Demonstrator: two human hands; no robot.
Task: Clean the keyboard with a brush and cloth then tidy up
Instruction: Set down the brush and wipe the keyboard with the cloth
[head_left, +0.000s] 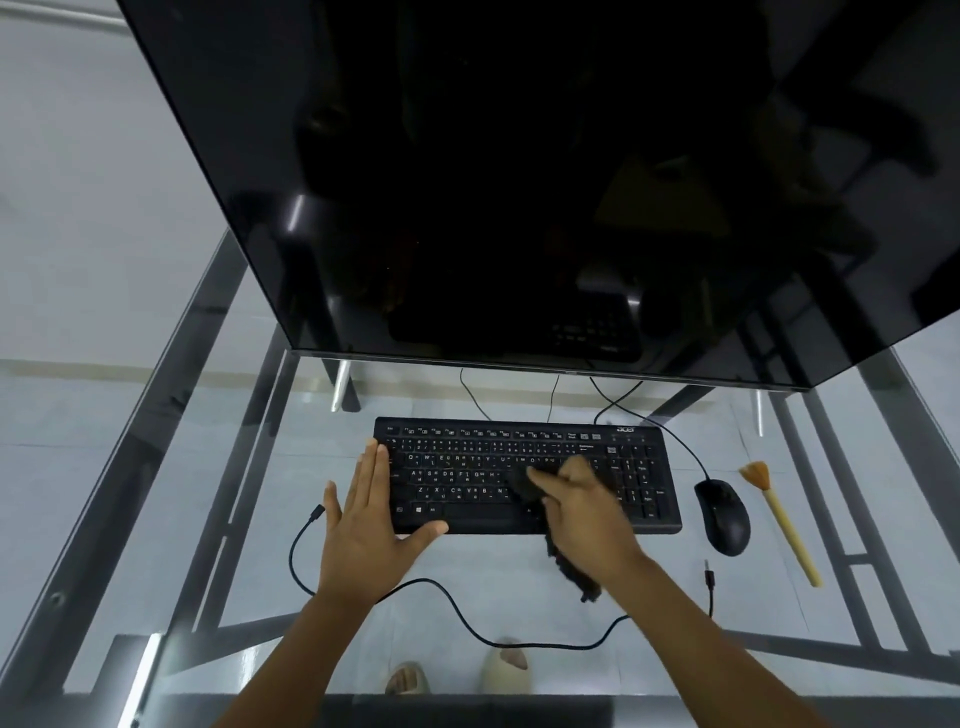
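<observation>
- The black keyboard (524, 475) lies flat on the glass counter (156, 519), just below centre frame, under the lower edge of the big dark monitor (493, 182).
- Left hand (369, 525) is spread wide, fingers straight, palm down on the keyboard's left end, thumb lying along its front edge.
- Right hand (582, 506) is curled round a dark cloth (524, 486), pressing it onto the keys right of the middle; the hand is blurred.
- A tail of that cloth hangs off the keyboard's front edge, under the right wrist, down onto the glass.
- The brush (782, 522), pale handle and orange-brown bristles, lies alone at the right of the frame, bristles pointing up the picture, touched by neither hand.
- A black mouse (723, 514) sits between the keyboard and the brush, close to both.
- A loose black cable (467, 623) snakes across the glass in the lower part, passing under both forearms.
- Through the glass, at bottom centre, two feet in pale sandals (504, 670) show on the floor.
</observation>
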